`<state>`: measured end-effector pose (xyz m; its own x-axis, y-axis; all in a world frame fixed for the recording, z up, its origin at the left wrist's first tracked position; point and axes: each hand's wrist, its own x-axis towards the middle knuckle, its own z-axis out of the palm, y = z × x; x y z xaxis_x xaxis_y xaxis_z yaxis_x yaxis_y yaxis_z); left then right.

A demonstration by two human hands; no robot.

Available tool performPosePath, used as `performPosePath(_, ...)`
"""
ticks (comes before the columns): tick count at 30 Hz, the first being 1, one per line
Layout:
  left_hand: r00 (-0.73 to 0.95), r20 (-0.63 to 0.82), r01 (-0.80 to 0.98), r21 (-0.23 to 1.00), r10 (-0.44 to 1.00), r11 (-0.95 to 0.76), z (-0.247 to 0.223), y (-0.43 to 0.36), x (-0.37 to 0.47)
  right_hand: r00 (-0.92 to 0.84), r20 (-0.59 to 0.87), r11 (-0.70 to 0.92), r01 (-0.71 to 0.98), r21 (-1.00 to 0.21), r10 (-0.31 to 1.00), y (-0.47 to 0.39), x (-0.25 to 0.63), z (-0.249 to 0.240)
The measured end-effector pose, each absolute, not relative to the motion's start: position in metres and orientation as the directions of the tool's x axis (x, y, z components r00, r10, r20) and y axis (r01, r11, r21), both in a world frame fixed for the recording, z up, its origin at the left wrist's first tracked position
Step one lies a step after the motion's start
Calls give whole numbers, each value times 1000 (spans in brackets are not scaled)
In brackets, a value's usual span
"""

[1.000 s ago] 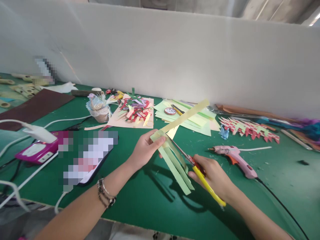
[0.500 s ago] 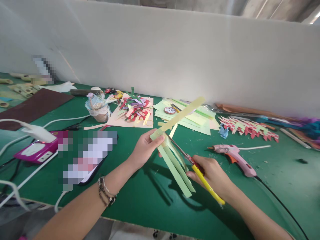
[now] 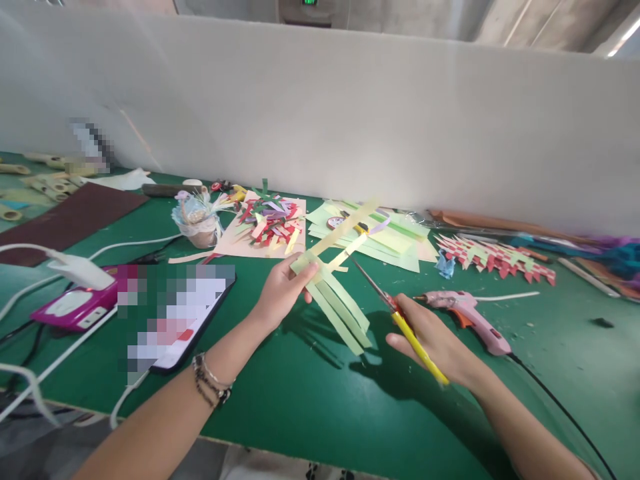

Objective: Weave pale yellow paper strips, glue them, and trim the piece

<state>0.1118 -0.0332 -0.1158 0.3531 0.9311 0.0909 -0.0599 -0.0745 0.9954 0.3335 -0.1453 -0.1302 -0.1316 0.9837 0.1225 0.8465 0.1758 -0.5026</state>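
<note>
My left hand (image 3: 285,288) pinches a bundle of woven paper strips (image 3: 340,310) between thumb and fingers. Green strips hang down to the right, while pale yellow ones stick out up and to the right, one with a lilac end. Wrapped in my right hand (image 3: 430,333) are scissors (image 3: 413,343) with yellow handles. Their blades look closed and point up and left, a small gap away from the strips. Part of the handle is hidden by my fingers.
A pink glue gun (image 3: 470,313) lies right of my right hand, its black cord running down. Behind are paper scraps (image 3: 273,220), green paper sheets (image 3: 400,250) and a red-and-green woven paper piece (image 3: 500,257). A phone (image 3: 195,320) and purple power strip (image 3: 80,307) lie left.
The scissors have drawn back from the paper strips, and their blades have come together. My left hand has shifted slightly left with the strips, which have turned a little; a lilac-ended strip now shows.
</note>
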Motion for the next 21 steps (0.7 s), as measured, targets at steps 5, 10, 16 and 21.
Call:
performPosePath(5,290,52,-135,991,956,-13,-116,-30,113,-52,253,200,772,-603,966,-144,333,-135)
performPosePath(10,293,6,-278,957,956,79,-117,-29,116,-41,299,225,756,-615,953,-147,323,-133)
performPosePath(16,374,-37,-391,900,927,194,-119,-28,116,-122,157,187,837,-514,980,-150,314,-138)
performPosePath(21,424,-86,-485,819,902,306,-118,-28,117,-109,130,158,872,-464,985,-149,311,-138)
